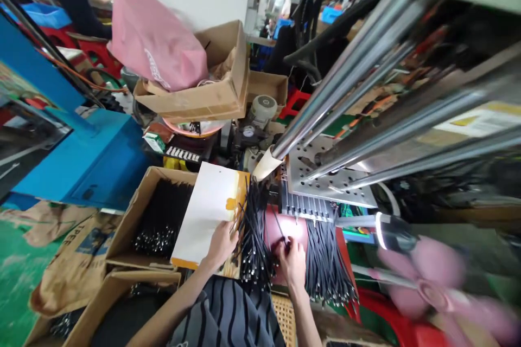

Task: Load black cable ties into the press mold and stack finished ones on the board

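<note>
My left hand (222, 244) is over the right edge of a white board (205, 200) with a yellow-orange border. Its fingers are curled beside a bundle of thin black cables (254, 227) with shiny metal ends; what they pinch is too small to make out. Between that bundle and a second row of black cables (328, 265), my right hand (293, 263) has its fingers closed on a black cable (280, 225) over a brightly lit reddish surface (299, 230). Just beyond it sits a slotted metal fixture (307, 207) under a perforated metal plate (325, 165).
Slanting steel rods (345, 70) rise above the plate. A pink fan (435, 287) blurs at right. Left stand a cardboard box (134, 217) of black cables and a blue machine (101, 157). Behind are a pink bag (158, 43) in a carton and a seated person (77, 0).
</note>
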`<state>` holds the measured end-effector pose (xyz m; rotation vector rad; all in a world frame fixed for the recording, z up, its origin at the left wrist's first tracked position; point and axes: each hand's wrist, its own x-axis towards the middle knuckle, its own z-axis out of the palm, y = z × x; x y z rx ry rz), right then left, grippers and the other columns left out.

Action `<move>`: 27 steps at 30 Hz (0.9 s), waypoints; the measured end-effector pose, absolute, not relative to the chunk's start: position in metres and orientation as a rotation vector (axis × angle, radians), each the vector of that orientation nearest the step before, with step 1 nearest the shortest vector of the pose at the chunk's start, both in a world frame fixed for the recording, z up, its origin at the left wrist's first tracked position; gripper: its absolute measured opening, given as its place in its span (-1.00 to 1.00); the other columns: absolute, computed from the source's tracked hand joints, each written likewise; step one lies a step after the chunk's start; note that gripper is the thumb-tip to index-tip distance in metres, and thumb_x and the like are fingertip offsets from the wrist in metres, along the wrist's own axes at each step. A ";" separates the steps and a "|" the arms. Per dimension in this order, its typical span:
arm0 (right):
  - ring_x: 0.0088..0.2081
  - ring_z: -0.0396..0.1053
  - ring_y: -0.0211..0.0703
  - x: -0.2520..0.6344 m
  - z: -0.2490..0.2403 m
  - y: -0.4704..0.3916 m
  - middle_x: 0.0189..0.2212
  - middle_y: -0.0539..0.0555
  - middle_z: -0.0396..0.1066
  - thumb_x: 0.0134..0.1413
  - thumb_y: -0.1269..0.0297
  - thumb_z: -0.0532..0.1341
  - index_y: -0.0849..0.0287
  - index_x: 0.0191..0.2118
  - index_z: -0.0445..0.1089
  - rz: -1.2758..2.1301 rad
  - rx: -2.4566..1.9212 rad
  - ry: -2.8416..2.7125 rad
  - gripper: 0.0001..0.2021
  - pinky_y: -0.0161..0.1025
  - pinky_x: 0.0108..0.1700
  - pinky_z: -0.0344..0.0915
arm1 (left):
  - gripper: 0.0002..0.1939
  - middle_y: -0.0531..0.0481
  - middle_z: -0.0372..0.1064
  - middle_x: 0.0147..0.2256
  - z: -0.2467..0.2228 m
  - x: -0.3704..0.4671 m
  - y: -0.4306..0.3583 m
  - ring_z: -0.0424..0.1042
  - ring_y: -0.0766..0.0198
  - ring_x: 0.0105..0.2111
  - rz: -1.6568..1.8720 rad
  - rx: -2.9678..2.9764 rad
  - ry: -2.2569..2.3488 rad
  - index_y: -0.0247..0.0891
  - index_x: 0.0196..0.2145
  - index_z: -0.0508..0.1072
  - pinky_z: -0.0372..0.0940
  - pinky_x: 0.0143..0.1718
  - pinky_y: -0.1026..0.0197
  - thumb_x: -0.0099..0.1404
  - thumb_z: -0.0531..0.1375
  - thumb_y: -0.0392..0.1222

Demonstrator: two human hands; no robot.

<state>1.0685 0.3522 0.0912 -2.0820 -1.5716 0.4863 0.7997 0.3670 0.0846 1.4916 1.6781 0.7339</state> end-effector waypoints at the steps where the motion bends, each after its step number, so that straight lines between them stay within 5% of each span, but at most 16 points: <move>1: -0.18 0.43 0.19 1.072 0.090 0.357 -0.22 0.31 0.45 0.21 -0.05 0.04 0.23 -0.11 0.42 0.527 -2.063 -1.632 -0.55 0.10 -0.07 0.35 | -0.73 -0.26 0.51 -0.09 0.084 0.801 0.362 0.53 0.00 -0.06 0.717 1.512 1.711 -0.31 0.00 0.50 0.40 0.07 -0.07 0.38 0.13 -0.28; 7: -0.38 0.46 -0.02 1.061 0.074 0.363 -0.36 0.14 0.49 0.22 0.17 0.02 0.11 -0.29 0.38 0.866 -1.801 -1.989 -0.77 -0.14 -0.30 0.34 | -0.83 -0.08 0.55 -0.32 0.086 0.830 0.358 0.54 0.14 -0.29 0.653 1.609 1.813 -0.23 -0.29 0.57 0.40 -0.18 0.15 0.39 0.18 -0.33; 18: -0.30 0.55 -0.13 1.094 0.068 0.373 -0.26 0.15 0.54 0.41 0.10 0.06 0.16 -0.13 0.46 1.253 -1.441 -2.152 -0.70 -0.27 -0.26 0.45 | -0.62 -0.04 0.50 -0.39 0.069 0.853 0.345 0.47 0.22 -0.33 0.777 1.661 1.907 -0.23 -0.39 0.57 0.34 -0.20 0.17 0.54 0.09 -0.17; 23: -0.28 0.56 -0.05 1.096 0.053 0.373 -0.27 0.17 0.57 0.34 0.12 0.09 0.15 -0.14 0.47 1.118 -1.294 -2.230 -0.73 -0.17 -0.21 0.48 | -0.78 -0.01 0.59 -0.29 0.058 0.849 0.341 0.51 0.25 -0.31 0.919 1.661 1.880 -0.20 -0.15 0.62 0.36 -0.15 0.18 0.49 0.16 -0.17; 27: -0.37 0.55 -0.02 1.119 0.064 0.373 -0.33 0.17 0.59 0.19 -0.11 0.14 0.13 -0.13 0.51 1.213 -1.160 -2.205 -0.58 -0.14 -0.35 0.48 | -0.67 0.00 0.60 -0.22 0.053 0.837 0.327 0.53 0.28 -0.31 0.979 1.569 1.826 -0.24 0.09 0.52 0.40 -0.23 0.25 0.47 0.15 -0.09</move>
